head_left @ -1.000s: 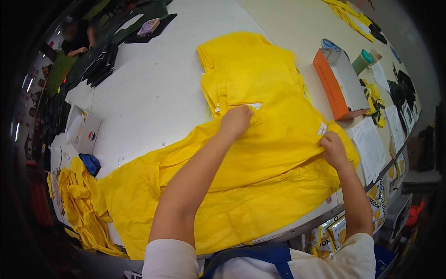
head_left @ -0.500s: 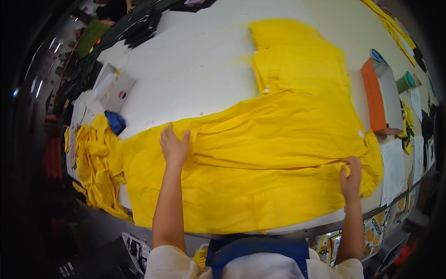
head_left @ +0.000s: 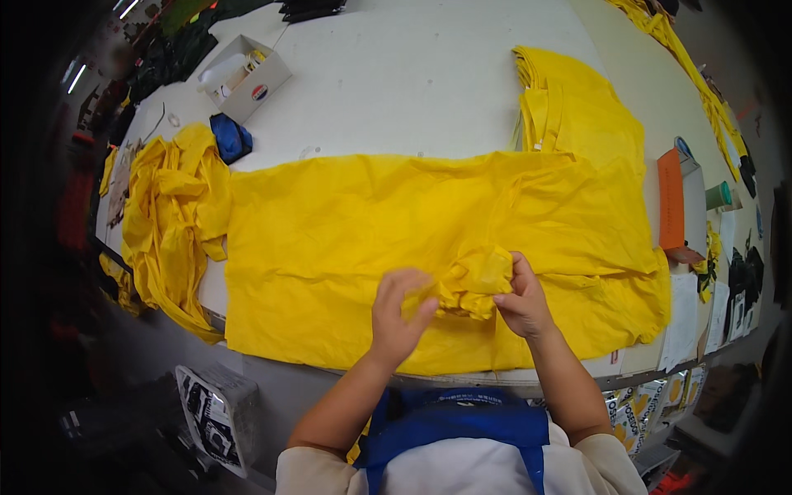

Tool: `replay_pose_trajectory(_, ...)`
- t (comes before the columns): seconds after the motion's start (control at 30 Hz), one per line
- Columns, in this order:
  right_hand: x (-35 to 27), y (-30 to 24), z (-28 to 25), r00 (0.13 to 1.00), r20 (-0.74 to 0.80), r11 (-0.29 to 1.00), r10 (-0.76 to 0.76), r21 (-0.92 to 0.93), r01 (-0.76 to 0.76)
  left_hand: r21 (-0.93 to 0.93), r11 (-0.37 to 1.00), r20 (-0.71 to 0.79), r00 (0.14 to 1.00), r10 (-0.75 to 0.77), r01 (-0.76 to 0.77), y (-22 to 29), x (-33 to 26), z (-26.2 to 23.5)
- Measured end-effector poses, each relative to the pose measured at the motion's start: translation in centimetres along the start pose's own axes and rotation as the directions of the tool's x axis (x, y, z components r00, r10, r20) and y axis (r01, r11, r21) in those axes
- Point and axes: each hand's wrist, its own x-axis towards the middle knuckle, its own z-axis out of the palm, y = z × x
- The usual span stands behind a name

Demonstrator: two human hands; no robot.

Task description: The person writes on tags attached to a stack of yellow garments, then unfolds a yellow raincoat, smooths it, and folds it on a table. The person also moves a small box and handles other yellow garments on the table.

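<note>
A large yellow garment (head_left: 346, 223) of thin, creased fabric lies spread along the near side of the table. Above its middle, my right hand (head_left: 526, 305) is closed, pinching the right side of a bunched piece of yellow fabric (head_left: 477, 282) between thumb and fingers. Whether this bunch belongs to the garment beneath, I cannot tell. My left hand (head_left: 400, 318) is just left of the bunch, fingers curved and thumb apart, slightly blurred, with nothing visible in it. Folded yellow garments (head_left: 582, 103) lie stacked beyond the right part of the spread one.
At the left lies a crumpled yellow heap (head_left: 177, 214), beside a blue bundle (head_left: 230, 139) and a white box (head_left: 247, 87) of small items. An orange-sided box (head_left: 671, 198), a green cylinder (head_left: 718, 195) and paper sheets (head_left: 681, 318) line the right side. A bin (head_left: 216, 421) stands below the table's front edge.
Both hands have left the flat fabric and come together at the middle, where the right now holds a bunched piece. The spread garment's far edge lies straighter. The view has shifted.
</note>
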Motion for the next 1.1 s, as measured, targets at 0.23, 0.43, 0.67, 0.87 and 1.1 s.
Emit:
replay_pose_trajectory(0.23, -4.0, -0.7, -2.2, 0.995, 0.095, 0.998, 0.024, 0.054, -0.029, -0.288, 0.719, 0.546, 0.725, -0.420, 0.633, 1.7, 2.2, 2.1)
replay_pose_trajectory(0.43, -5.9, -4.3, -0.1, 0.995, 0.066, 0.997, 0.069, -0.034, -0.067, -0.271, 0.917, 0.232, 0.944, -0.234, 0.294, 4.7, 2.1, 2.5)
replay_pose_trajectory(0.67, -4.8, -2.9, -0.8, 0.848, -0.212, 0.646, -0.485, -0.741, 0.184, -0.120, 0.883, 0.152, 0.871, 0.468, -0.453, 7.9, -2.2, 4.6)
replay_pose_trajectory(0.87, -4.6, -2.2, 0.9, 0.856, 0.042, 0.441, -0.515, -0.843, 0.307, 0.173, 0.984, -0.176, 0.984, -0.016, 0.047, 1.7, 0.4, 4.3)
replay_pose_trajectory(1.1, 3.1, -6.9, -12.3, 0.860, 0.156, -0.445, -0.485, -0.891, -0.090, -0.388, 0.539, 0.018, 0.591, -0.807, 0.748, -5.3, 6.4, -1.8)
